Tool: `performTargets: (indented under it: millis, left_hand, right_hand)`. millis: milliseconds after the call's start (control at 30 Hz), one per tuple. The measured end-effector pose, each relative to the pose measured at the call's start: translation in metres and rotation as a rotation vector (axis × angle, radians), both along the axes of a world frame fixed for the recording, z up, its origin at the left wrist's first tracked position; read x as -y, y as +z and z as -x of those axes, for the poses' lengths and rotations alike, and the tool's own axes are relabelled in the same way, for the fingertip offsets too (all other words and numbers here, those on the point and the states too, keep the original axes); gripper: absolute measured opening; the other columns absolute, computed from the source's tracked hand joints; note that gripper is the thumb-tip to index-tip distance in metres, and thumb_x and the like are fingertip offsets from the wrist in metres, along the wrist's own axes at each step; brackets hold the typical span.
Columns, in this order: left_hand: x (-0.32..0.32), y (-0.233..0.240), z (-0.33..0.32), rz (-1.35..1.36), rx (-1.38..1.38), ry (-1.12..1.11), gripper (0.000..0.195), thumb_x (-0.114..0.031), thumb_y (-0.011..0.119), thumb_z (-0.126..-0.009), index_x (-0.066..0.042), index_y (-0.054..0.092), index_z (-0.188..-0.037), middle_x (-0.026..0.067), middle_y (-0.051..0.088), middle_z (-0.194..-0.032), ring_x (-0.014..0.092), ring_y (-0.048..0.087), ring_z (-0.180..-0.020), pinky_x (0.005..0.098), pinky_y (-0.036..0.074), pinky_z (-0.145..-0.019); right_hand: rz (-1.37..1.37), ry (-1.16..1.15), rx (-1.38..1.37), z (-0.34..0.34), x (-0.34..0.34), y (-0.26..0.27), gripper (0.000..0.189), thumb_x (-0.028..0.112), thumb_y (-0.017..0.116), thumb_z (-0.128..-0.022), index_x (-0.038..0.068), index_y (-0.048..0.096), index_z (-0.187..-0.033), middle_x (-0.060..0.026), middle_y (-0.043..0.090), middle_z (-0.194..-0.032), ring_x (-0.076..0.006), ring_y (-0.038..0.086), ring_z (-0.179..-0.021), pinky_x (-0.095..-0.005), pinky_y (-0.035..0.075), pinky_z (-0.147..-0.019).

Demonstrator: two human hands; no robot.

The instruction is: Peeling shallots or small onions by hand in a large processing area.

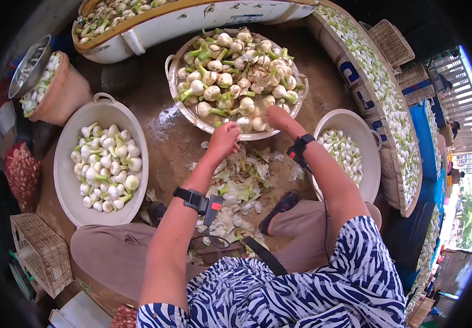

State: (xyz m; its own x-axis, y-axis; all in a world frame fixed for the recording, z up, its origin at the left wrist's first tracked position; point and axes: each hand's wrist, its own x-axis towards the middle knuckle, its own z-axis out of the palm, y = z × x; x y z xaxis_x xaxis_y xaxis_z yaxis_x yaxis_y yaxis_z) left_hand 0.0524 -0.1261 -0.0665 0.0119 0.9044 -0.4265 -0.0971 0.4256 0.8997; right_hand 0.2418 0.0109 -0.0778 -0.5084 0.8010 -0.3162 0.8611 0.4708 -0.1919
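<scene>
A wide white basin [172, 82] in front of me holds many unpeeled garlic bulbs [224, 80] with short green stalks, some sitting in murky water. My left hand [224, 140] is over the basin's near rim, fingers curled; whether it holds anything small cannot be told. At the near right side of the same basin, my right hand [279, 119] reaches in among the bulbs, its fingertips partly hidden. Peeled white bulbs [111, 164] lie in an oval tub [66, 184] to the left. Smaller white bulbs [340, 153] fill part of a tub [369, 164] on the right.
Stripped skins and leaves [236, 197] litter the wet floor between my feet. A long foam container [158, 30] of garlic spans the back; another [359, 94] curves along the right. At left stand an orange bucket [66, 92], a red net bag [22, 176] and a plastic crate [45, 254].
</scene>
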Motion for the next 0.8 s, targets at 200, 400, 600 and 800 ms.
performTargets:
  millis: [200, 400, 600, 800]
  left_hand:
    - [0.022, 0.022, -0.003, 0.182, 0.582, 0.058, 0.038, -0.036, 0.046, -0.092, -0.001, 0.049, -0.105, 0.0131, 0.059, -0.076, 0.013, 0.054, -0.051, 0.0204, 0.041, -0.039]
    - [0.060, 0.058, -0.009, 0.032, 0.410, 0.042, 0.022, -0.021, 0.052, -0.090, 0.000, 0.057, -0.090, 0.0075, 0.057, -0.065, 0.009, 0.049, -0.042, 0.0192, 0.031, -0.030]
    - [0.102, 0.098, 0.000, -0.048, 0.255, 0.057, 0.024, -0.023, 0.059, -0.087, 0.000, 0.063, -0.093, 0.0045, 0.059, -0.065, 0.005, 0.044, -0.040, 0.0180, 0.028, -0.032]
    - [0.127, 0.116, 0.004, -0.140, 0.158, 0.006, 0.026, -0.024, 0.061, -0.086, -0.001, 0.063, -0.097, 0.0011, 0.058, -0.066, 0.004, 0.043, -0.041, 0.0176, 0.028, -0.034]
  right_hand:
    - [0.498, -0.127, -0.591, 0.019, 0.077, 0.080, 0.020, 0.018, 0.058, -0.079, 0.000, 0.065, -0.081, -0.0081, 0.059, -0.062, -0.0146, 0.060, -0.057, -0.0298, 0.047, -0.055]
    - [-0.213, 0.401, -0.382, 0.024, 0.130, 0.125, 0.011, 0.014, 0.056, -0.071, 0.006, 0.059, -0.064, -0.0133, 0.059, -0.065, -0.0323, 0.059, -0.064, -0.0415, 0.046, -0.058]
    - [-0.225, 0.379, -0.516, 0.025, 0.171, 0.149, 0.012, 0.010, 0.055, -0.071, 0.004, 0.058, -0.062, -0.0150, 0.059, -0.066, -0.0324, 0.059, -0.063, -0.0409, 0.047, -0.058]
    - [-0.269, 0.398, -0.529, 0.029, 0.207, 0.162, 0.012, 0.008, 0.055, -0.070, 0.003, 0.059, -0.061, -0.0155, 0.059, -0.066, -0.0317, 0.059, -0.062, -0.0396, 0.047, -0.056]
